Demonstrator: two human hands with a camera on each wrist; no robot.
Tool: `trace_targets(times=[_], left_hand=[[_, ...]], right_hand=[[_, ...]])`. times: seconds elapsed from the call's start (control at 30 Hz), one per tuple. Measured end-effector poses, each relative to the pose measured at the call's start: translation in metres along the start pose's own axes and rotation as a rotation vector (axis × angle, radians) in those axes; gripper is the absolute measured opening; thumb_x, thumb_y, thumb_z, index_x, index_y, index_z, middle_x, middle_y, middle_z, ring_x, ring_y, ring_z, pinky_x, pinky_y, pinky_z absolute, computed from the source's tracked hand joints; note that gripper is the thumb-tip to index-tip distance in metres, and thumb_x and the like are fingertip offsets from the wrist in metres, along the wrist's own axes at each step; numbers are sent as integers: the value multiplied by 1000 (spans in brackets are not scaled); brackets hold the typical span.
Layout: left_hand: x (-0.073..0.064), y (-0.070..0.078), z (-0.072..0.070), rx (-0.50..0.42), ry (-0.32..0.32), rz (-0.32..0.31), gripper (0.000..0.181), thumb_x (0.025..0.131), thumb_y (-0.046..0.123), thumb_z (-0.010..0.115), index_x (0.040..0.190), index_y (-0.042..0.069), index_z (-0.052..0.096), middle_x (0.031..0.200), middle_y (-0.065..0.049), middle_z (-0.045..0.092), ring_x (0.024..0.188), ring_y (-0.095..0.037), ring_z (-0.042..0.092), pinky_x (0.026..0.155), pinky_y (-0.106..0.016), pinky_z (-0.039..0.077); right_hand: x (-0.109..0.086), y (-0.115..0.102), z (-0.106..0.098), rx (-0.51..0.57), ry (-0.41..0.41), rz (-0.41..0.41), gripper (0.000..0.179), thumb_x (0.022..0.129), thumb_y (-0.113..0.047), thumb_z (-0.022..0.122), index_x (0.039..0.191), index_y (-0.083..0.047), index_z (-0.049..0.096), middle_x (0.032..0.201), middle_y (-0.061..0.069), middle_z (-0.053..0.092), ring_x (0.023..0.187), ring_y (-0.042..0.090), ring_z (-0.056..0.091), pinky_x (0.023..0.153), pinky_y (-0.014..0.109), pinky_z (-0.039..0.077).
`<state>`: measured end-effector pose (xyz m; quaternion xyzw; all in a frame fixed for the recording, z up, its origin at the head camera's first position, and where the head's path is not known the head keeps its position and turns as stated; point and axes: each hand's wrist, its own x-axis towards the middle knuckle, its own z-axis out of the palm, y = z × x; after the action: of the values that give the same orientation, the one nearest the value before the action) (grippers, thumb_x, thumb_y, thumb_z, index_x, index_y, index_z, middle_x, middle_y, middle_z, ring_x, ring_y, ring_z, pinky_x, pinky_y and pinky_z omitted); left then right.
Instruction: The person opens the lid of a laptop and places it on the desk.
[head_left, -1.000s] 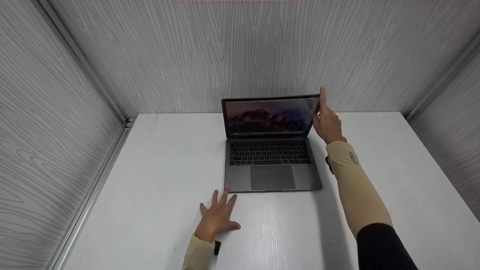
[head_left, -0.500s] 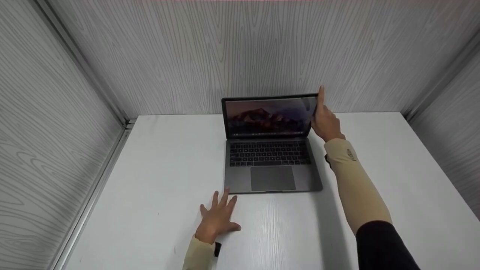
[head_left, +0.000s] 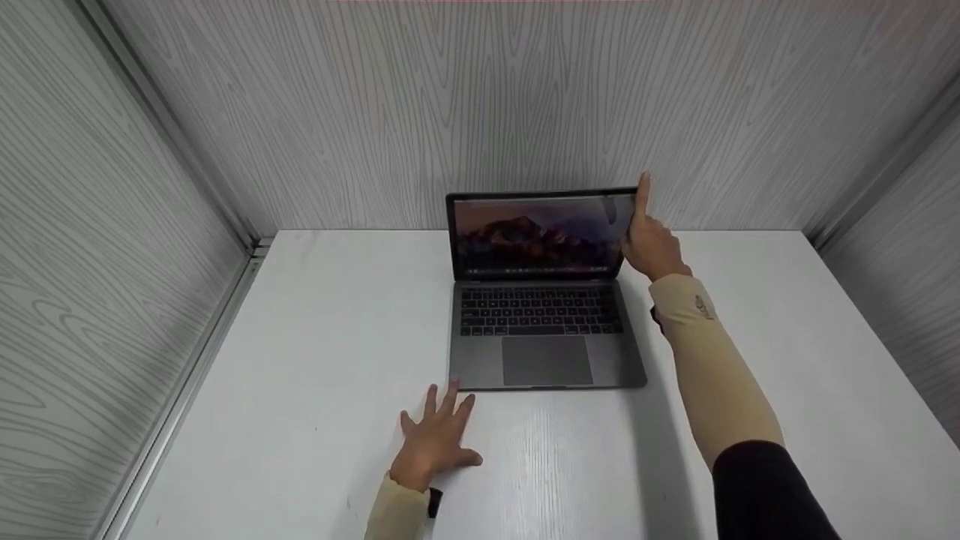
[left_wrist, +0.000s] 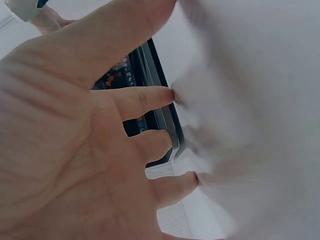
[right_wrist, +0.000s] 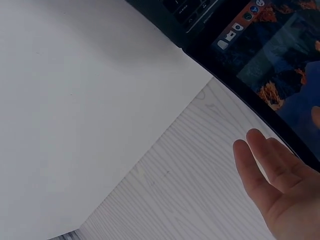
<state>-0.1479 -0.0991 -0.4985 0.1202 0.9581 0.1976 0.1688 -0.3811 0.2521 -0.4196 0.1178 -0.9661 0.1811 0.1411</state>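
An open laptop [head_left: 546, 360] lies on the white table, a mountain picture glowing on its raised screen [head_left: 536, 236]. My right hand [head_left: 651, 244] holds the screen's upper right edge, index finger pointing up along the corner. In the right wrist view the thumb [right_wrist: 316, 116] is in front of the screen, while the other fingers [right_wrist: 257, 155] reach past its outer side. Flat on the table near the laptop's front left corner is my left hand [head_left: 433, 442], fingers spread. One fingertip meets that corner in the head view.
Grey wood-grain panels stand behind the table [head_left: 337, 322], as the back wall [head_left: 480, 97], and on both sides. The screen's top rises in front of the back wall. A metal rail [head_left: 187, 375] runs along the table's left side.
The screen has tilted back very slightly, with my right hand moving along at its edge. My left hand keeps its place by the front left corner.
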Motion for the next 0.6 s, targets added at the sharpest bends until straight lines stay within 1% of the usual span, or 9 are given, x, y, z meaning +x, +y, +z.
trace_targets(times=[0.07, 0.1, 0.17, 0.3, 0.37, 0.43, 0.5, 0.53, 0.6], left_hand=[[0, 0, 0, 2, -1, 1, 91, 76, 33, 90, 150, 4, 47, 165, -20, 22, 149, -49, 15, 101, -84, 17], [0, 1, 1, 4, -1, 2, 91, 76, 33, 90, 150, 4, 47, 165, -20, 22, 149, -49, 15, 100, -84, 17], [0, 2, 0, 11, 2, 1, 91, 76, 34, 90, 150, 4, 47, 165, -20, 23, 149, -49, 15, 100, -84, 17], [0, 4, 3, 24, -2, 14, 90, 76, 36, 90, 150, 5, 48, 164, -20, 24, 149, -49, 17, 99, -85, 19], [-1, 5, 6, 20, -12, 21, 91, 76, 37, 90, 150, 4, 48, 164, -20, 24, 148, -50, 17, 99, -85, 19], [-3, 5, 8, 18, -9, 24, 91, 74, 37, 90, 149, 4, 49, 164, -21, 25, 148, -50, 18, 98, -85, 19], [-4, 5, 8, 21, -3, 18, 92, 73, 38, 91, 148, 4, 50, 164, -20, 25, 148, -50, 18, 98, -85, 19], [-4, 5, 8, 22, 1, 14, 92, 73, 38, 91, 148, 4, 50, 164, -20, 25, 148, -50, 18, 98, -86, 19], [-4, 4, 7, 30, 8, 9, 92, 73, 38, 91, 148, 5, 50, 164, -20, 25, 148, -50, 18, 98, -85, 19]], right_hand=[[0, 0, 0, -8, -34, 17, 85, 95, 4, 45, 157, 6, -13, 59, 12, 48, 45, 20, 37, 45, 38, 33], [0, 1, 2, -18, -65, 29, 85, 96, 2, 45, 157, 5, -14, 60, 13, 50, 45, 20, 39, 46, 39, 34], [-3, 3, 6, -33, -170, 62, 88, 99, -4, 48, 157, 1, -18, 66, 18, 56, 48, 23, 44, 48, 41, 38], [-21, 15, 25, -36, -436, 164, 89, 104, -16, 50, 159, -7, -19, 83, 27, 63, 58, 29, 53, 57, 47, 45], [-31, 21, 35, -20, -513, 208, 88, 104, -18, 51, 160, -8, -16, 84, 27, 63, 60, 29, 54, 60, 49, 47], [-38, 24, 42, -7, -530, 234, 83, 104, -17, 50, 162, -9, -9, 78, 24, 62, 57, 26, 52, 58, 48, 46], [-40, 24, 46, 10, -520, 234, 78, 104, -17, 48, 163, -9, -2, 78, 24, 61, 57, 24, 47, 58, 46, 44], [-40, 24, 47, 12, -506, 224, 76, 103, -17, 49, 163, -8, 3, 84, 26, 63, 58, 23, 47, 58, 45, 44], [-39, 22, 49, 21, -498, 219, 72, 103, -16, 49, 163, -7, 9, 103, 32, 65, 66, 27, 51, 63, 47, 47]])
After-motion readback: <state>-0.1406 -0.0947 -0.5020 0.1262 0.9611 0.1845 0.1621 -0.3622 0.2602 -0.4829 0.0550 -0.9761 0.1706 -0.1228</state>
